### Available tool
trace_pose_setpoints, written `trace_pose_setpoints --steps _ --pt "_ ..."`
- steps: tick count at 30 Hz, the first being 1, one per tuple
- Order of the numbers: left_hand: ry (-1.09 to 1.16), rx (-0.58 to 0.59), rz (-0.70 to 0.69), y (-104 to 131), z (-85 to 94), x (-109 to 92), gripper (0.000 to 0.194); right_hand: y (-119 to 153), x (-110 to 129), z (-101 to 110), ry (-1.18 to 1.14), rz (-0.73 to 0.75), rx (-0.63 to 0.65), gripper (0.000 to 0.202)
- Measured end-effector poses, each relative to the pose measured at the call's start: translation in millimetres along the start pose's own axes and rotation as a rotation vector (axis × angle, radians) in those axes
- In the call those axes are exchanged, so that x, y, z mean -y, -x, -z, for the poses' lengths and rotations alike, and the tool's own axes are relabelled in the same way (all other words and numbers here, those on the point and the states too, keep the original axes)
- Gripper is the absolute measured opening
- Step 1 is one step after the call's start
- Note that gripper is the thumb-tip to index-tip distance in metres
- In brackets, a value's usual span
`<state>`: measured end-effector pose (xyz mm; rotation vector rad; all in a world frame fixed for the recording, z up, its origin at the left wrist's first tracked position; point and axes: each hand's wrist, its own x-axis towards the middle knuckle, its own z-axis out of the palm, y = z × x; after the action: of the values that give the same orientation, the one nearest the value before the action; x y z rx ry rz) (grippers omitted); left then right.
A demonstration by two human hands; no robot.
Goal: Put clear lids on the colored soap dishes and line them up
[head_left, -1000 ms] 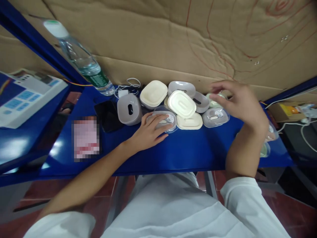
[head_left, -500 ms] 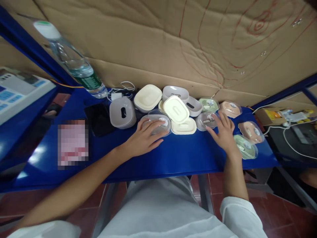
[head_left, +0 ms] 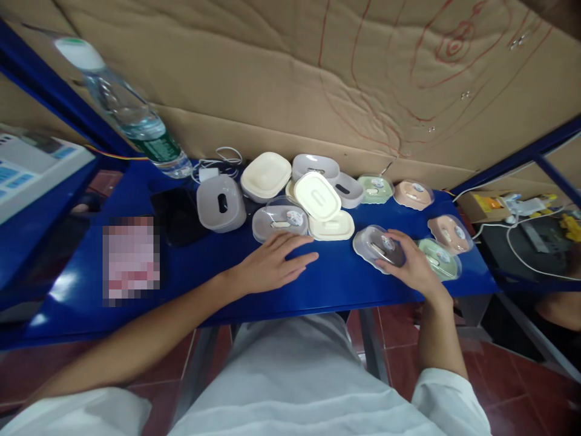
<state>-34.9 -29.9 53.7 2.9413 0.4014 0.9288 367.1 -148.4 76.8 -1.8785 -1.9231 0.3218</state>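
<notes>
Grey box under the right hand, left hand spread nearby

Grey box (head_left: 374, 245) with a clear cover sits at the right-hand part of the blue desk (head_left: 336, 278), toward the front edge, apart from the cream lid (head_left: 318, 197) and just left of a green box (head_left: 439, 261). Whether its base rests fully on the desk or is slightly raised is hard to tell. It looks like thin moulded plastic: probably light and fairly stiff in the walls, with a glossy cover that may slip under dry fingers or dent if pressed from above. The better hold would be across the side walls below the rim, squeezing gently; the cover alone could pop loose.

The right hand (head_left: 413, 266) has the box by its right end, thumb along the near side and fingers curled over the far side, so it pinches the box across its width. The right forearm rises steeply from the white sleeve, with the hand angled inward to the left.

The left hand (head_left: 272, 263) is empty, palm down, fingers loosely extended and thumb apart. It lies just in front of a second grey box (head_left: 280, 223); contact between fingertips and that box cannot be made out. The left forearm slants in low from the left.
</notes>
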Motion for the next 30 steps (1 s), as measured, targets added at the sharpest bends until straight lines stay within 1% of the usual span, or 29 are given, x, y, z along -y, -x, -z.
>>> trace_pose_setpoints --steps 3,5,7,8,11,12,13,14,16,17,18,19,21,23,25,27,29,30 --pt "0.062 0.015 -0.045 0 -2.6 -15 0.047 -1 16 -9 -0.045 0.041 0.004 0.064" --pt "0.115 -0.012 -0.050 2 -4.9 -20 0.052 1 32 -12 -0.088 0.075 0.026 0.063" --pt "0.190 -0.060 -0.030 4 -7.3 -21 0.058 1 51 -11 -0.128 0.118 0.044 0.065" --pt "0.242 -0.091 -0.005 5 -8.5 -21 0.066 -1 62 -10 -0.146 0.151 0.057 0.066" --pt "0.383 -0.169 0.120 8 -12.4 -20 0.109 -17 94 -10 -0.189 0.304 0.124 0.073" --pt "0.381 -0.197 0.147 9 -13.9 -21 0.117 -25 102 -11 -0.191 0.361 0.151 0.075" --pt "0.343 -0.231 0.148 10 -15.3 -23 0.117 -34 109 -12 -0.182 0.410 0.169 0.075" --pt "0.277 -0.270 0.121 11 -16.6 -25 0.109 -44 114 -14 -0.166 0.447 0.175 0.074" --pt "0.133 -0.331 0.026 13 -17.9 -31 0.083 -65 116 -17 -0.135 0.484 0.156 0.072" --pt "0.082 -0.327 -0.019 13 -17.7 -33 0.070 -76 115 -16 -0.128 0.489 0.136 0.070" --pt "0.052 -0.286 -0.053 13 -17.0 -34 0.059 -88 114 -15 -0.126 0.490 0.109 0.069" --pt "0.038 -0.216 -0.077 13 -16.2 -35 0.053 -102 113 -12 -0.124 0.489 0.078 0.068" --pt "0.039 -0.039 -0.119 12 -14.7 -33 0.050 -132 113 -5 -0.113 0.492 0.007 0.066" --pt "0.059 0.095 -0.166 11 -15.0 -29 0.056 -165 117 1 -0.093 0.497 -0.040 0.066" --pt "0.090 0.146 -0.191 10 -17.2 -25 0.057 -198 123 4 -0.088 0.507 -0.031 0.067" --pt "0.100 0.162 -0.200 9 -19.5 -23 0.046 -224 129 2 -0.108 0.514 0.007 0.069" --pt "0.076 0.173 -0.199 9 -20.6 -23 0.032 -240 133 -3 -0.138 0.512 0.022 0.070" --pt "0.059 0.181 -0.194 9 -20.6 -23 0.028 -245 134 -5 -0.151 0.508 0.011 0.071"
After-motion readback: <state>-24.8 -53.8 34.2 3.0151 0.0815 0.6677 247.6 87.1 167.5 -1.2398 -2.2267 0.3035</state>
